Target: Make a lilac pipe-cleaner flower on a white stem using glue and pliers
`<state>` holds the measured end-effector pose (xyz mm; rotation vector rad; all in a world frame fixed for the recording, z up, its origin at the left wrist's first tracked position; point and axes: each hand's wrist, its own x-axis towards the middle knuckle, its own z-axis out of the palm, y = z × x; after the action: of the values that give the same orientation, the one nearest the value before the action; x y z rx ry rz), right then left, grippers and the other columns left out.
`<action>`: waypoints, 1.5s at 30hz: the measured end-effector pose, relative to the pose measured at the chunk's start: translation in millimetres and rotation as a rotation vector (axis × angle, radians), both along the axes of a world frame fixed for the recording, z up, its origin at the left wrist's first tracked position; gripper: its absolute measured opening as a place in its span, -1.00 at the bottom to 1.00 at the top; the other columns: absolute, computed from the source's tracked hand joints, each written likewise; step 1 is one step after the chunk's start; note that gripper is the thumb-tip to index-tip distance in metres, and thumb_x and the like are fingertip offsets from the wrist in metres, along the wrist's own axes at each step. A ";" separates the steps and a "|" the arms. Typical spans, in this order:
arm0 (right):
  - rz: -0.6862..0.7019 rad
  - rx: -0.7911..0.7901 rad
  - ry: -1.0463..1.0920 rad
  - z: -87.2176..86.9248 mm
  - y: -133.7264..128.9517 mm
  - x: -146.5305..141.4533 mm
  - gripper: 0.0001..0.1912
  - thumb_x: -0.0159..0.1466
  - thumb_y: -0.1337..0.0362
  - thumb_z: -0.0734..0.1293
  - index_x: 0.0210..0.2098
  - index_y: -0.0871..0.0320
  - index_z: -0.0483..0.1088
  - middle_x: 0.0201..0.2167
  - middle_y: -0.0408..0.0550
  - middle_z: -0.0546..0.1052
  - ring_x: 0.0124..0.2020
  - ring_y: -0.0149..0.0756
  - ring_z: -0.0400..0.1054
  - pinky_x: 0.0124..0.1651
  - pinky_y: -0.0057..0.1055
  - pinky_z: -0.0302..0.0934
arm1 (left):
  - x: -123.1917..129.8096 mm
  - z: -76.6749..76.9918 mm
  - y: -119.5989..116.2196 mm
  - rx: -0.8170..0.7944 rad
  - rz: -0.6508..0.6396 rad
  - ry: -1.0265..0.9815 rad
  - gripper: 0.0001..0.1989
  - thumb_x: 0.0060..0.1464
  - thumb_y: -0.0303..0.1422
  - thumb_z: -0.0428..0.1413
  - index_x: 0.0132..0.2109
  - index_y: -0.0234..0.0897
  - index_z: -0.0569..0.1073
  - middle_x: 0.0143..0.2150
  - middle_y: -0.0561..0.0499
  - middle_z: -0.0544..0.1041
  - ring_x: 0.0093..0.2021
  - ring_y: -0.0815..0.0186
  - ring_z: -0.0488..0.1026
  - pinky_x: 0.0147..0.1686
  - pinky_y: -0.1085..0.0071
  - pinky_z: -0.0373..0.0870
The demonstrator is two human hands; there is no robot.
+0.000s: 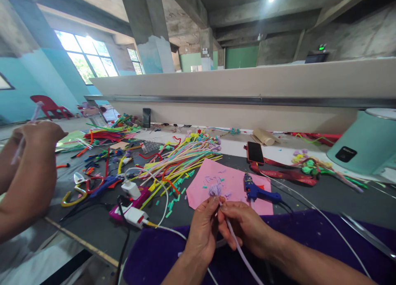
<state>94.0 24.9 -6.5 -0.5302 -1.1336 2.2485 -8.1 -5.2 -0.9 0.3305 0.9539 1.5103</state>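
So the left hand point(202, 227) and right hand point(243, 219) are both pinching a lilac pipe-cleaner flower point(215, 190) between their fingers, holding it over the near edge of the pink sheet point(229, 182), with a blue glue gun point(260, 192) lying just to the right.

The dark table point(297, 199) is stretching out beyond my fingers point(213, 206). Just ahead of them, pink paper point(198, 173) is lying under a blue glue gun point(262, 194); to their left, a power strip point(116, 213) is sitting; farther ahead, colourful stems point(173, 157) and a phone point(255, 152) are resting.
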 end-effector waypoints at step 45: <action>-0.537 1.423 -0.381 39.3 13.5 38.9 -0.93 0.16 0.39 0.28 -0.33 0.20 0.38 -0.53 -0.13 0.43 -0.57 -0.49 0.23 -0.52 -0.56 0.07 | -13.0 -0.9 -2.7 0.448 0.070 0.898 -0.91 -0.04 -0.38 0.13 -0.45 -0.28 0.48 -0.39 0.00 0.44 -0.33 0.30 0.36 -0.29 0.40 0.26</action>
<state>132.9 38.5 32.8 -0.5095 -2.0652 0.5451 -21.1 -7.8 -1.9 1.3900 1.2999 1.6450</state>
